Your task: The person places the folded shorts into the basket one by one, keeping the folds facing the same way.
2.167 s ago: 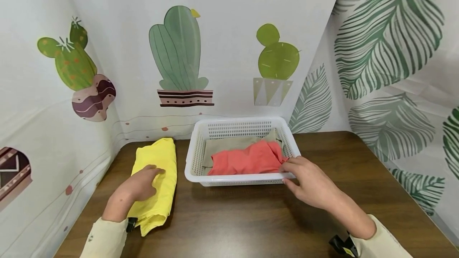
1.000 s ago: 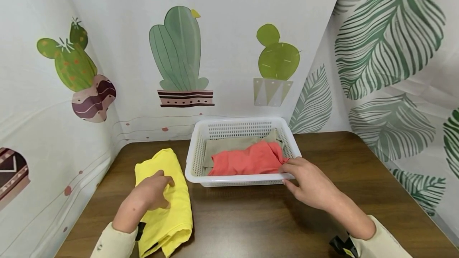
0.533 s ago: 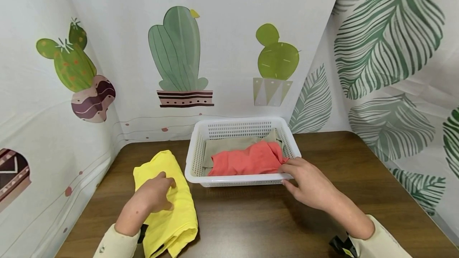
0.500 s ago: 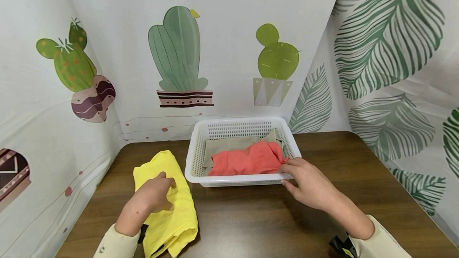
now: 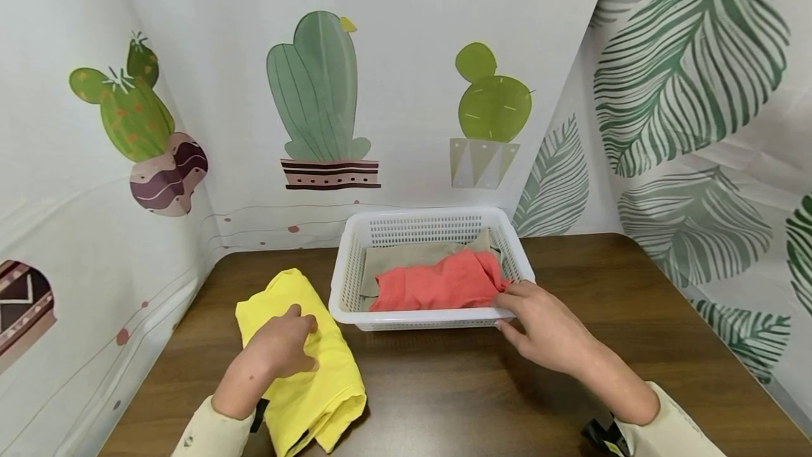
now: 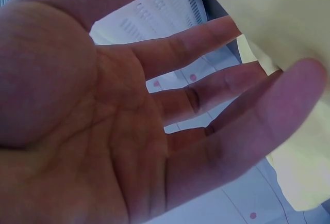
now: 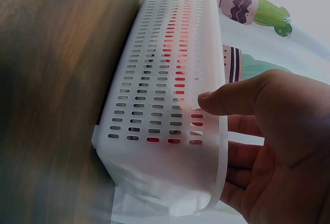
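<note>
A folded yellow cloth (image 5: 330, 386) lies slanted on the table, left of a white plastic basket (image 5: 412, 318). On top of this cloth rests my left hand (image 5: 282, 348); in the left wrist view its fingers (image 6: 191, 95) extend loosely and their tips touch the fabric. My right hand (image 5: 548, 326) holds the basket's front right corner. The right wrist view has the thumb (image 7: 221, 100) on the outside of the perforated wall and the other fingers over the rim. Inside the basket, a red folded cloth (image 5: 438, 282) lies over a beige one (image 5: 406, 254).
The brown wooden table (image 5: 438, 400) reaches back to a white curtain (image 5: 412, 76) printed with cacti and leaves. The basket stands close to that curtain. A black wrist strap (image 5: 603, 436) shows at the right sleeve.
The yellow cloth has shifted toward me and to the right under my left hand, turning more slanted. My right hand keeps its hold on the basket, which stays in place.
</note>
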Demonstrator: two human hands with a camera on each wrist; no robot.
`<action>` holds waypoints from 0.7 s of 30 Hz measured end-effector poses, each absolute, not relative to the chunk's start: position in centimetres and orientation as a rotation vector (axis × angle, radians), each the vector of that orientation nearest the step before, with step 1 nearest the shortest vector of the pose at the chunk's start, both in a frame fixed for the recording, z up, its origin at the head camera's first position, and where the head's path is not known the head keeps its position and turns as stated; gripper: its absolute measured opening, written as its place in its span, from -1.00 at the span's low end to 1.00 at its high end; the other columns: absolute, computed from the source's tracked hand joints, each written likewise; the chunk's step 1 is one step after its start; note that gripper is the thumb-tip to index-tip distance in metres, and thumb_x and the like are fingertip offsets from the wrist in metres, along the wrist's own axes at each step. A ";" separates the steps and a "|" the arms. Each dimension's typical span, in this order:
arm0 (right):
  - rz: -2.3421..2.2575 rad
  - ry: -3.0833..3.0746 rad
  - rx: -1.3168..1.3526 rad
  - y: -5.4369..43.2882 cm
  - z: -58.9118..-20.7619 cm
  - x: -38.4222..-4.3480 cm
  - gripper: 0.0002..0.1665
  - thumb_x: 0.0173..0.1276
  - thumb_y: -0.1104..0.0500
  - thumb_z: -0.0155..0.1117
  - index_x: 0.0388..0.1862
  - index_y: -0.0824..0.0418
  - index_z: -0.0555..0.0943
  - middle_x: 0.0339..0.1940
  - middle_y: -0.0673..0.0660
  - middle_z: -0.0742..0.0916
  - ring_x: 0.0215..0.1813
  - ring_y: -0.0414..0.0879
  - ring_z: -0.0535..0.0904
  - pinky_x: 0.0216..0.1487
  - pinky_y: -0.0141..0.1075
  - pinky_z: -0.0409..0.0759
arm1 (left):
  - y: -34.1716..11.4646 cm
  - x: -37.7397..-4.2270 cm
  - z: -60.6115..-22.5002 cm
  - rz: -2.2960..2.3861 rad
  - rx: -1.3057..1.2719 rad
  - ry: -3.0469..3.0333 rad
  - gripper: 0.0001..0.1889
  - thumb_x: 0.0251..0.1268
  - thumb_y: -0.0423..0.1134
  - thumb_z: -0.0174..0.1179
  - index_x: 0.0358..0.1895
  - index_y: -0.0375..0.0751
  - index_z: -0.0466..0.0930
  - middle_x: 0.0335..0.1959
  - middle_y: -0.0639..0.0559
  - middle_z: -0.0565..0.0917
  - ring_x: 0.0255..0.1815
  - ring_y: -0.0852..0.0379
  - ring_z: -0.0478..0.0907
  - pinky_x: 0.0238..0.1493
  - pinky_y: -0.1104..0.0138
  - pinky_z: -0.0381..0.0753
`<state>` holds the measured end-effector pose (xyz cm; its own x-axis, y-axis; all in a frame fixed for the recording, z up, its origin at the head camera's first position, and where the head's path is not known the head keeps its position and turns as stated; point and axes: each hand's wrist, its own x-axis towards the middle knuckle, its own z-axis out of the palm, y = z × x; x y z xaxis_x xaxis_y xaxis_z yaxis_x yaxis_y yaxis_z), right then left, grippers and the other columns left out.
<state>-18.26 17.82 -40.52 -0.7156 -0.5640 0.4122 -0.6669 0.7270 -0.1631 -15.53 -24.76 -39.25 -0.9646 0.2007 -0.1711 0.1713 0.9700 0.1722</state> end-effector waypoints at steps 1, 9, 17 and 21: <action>0.429 -2.595 0.958 17.8 -40.5 -18.3 -0.73 0.20 0.24 0.62 -0.13 0.08 0.77 -0.22 -0.12 0.70 -0.12 -0.17 0.57 -0.08 -0.16 0.64 | -24.7 -15.5 -39.3 0.231 0.278 2.933 -0.45 0.00 -0.18 0.69 0.06 -0.30 0.70 -0.13 -0.14 0.51 -0.36 -0.08 0.58 -0.22 0.07 0.66; 0.431 -2.593 0.957 17.8 -40.7 -18.3 -0.72 0.21 0.24 0.61 -0.11 0.06 0.77 -0.21 -0.13 0.69 -0.12 -0.18 0.56 -0.08 -0.18 0.64 | -24.3 -15.7 -39.6 0.219 0.280 2.941 -0.43 0.04 -0.12 0.67 0.08 -0.31 0.68 -0.08 -0.20 0.53 -0.26 -0.17 0.62 -0.15 0.01 0.69; 0.437 -2.572 0.972 17.9 -40.7 -18.4 -0.71 0.20 0.24 0.62 -0.11 0.06 0.77 -0.23 -0.14 0.68 -0.14 -0.19 0.54 -0.11 -0.20 0.62 | -23.7 -15.6 -39.9 0.278 0.265 2.944 -0.41 0.09 -0.06 0.65 0.09 -0.34 0.66 -0.08 -0.21 0.49 -0.24 -0.16 0.62 -0.11 0.00 0.68; 0.435 -2.571 0.976 17.8 -40.7 -18.4 -0.71 0.20 0.24 0.62 -0.11 0.05 0.77 -0.24 -0.14 0.68 -0.15 -0.19 0.54 -0.12 -0.20 0.61 | -23.4 -15.7 -40.0 0.355 0.234 2.908 -0.40 0.14 -0.09 0.63 0.14 -0.35 0.63 -0.04 -0.22 0.45 -0.34 -0.02 0.59 -0.18 0.08 0.67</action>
